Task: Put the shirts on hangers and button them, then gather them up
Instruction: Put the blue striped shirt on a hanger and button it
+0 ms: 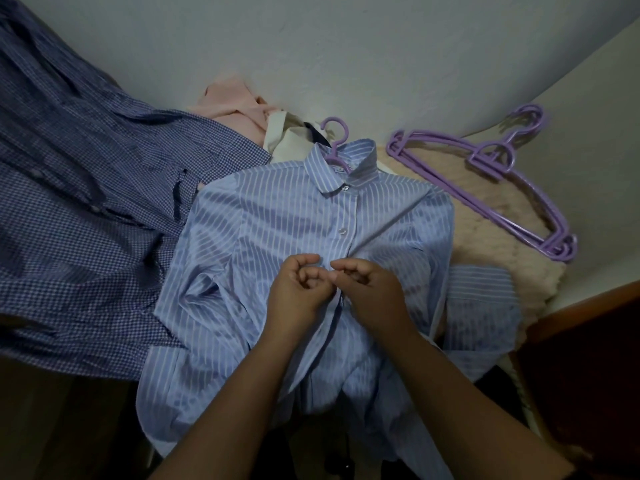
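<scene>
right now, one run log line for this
step: buttoning | item: blue white-striped shirt | left hand, right hand: pinch placket | hanger: in collar

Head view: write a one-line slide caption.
Both hands, left hand and right hand, pinch the placket of a blue striped shirt on a purple hanger, spare hangers alongside.

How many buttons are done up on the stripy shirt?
2 show: collar button and the chest button below it on the striped shirt. More may hide under the hands.
</scene>
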A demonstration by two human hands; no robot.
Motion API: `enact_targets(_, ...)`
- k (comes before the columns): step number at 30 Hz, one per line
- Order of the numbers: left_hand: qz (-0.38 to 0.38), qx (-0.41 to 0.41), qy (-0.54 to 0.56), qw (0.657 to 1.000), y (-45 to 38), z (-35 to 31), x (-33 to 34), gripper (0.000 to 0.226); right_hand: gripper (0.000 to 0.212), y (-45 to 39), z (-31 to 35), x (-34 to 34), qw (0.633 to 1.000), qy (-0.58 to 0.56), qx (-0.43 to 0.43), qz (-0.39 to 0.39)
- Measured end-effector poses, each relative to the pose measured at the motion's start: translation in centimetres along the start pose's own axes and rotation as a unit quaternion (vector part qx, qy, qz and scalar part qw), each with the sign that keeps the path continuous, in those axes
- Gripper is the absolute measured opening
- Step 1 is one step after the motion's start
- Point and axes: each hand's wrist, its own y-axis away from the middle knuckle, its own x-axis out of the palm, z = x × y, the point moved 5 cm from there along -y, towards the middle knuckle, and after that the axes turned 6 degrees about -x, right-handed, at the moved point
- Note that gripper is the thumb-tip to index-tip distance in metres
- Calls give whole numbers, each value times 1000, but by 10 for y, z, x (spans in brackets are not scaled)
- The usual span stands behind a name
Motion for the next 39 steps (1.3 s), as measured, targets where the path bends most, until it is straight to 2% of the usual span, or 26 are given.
enact_targets(5,-31,36,-29,998,3,-2,3,34,18,-9,-11,-2,999,-25,29,-34)
enact_targets(13,-80,68,-67,992,8,0,4,34,17,-10,-19,-1,996,-45,56,-61)
enact_targets(17,-81,84,-109,987,8,-3,5,31,31,-12,-20,-3,997,1,32,-68)
enact_targets(21,-63,101,-185,975,3,-9,1,29,21,-10,-11,-3,998,41,0,-44)
enact_targets(25,-52,156,-269,949,2,-18,2,32,21,-12,-8,0,998,45,-19,-32)
enact_targets(27,-75,133,-241,959,0,-20,-1,33,20,-14,-9,0,999,36,-19,-27)
enact_targets(28,-84,95,-194,973,-2,-19,-4,33,21,-15,-9,-1,999,26,-17,-24)
enact_targets(30,-67,-7,-39,997,-7,-13,-6,38,23,-17,-8,-2,1000,1,-14,-15)
enact_targets(32,-35,-84,72,993,-11,-7,-6,39,22,-19,-6,-1,1000,5,-17,10)
enact_targets(35,-12,-79,61,995,-20,-8,-7,37,28,-29,-7,5,998,20,-14,52)
enact_targets(39,1,-20,-40,999,-43,-15,-7,27,30,-51,-4,3,997,46,-26,53)
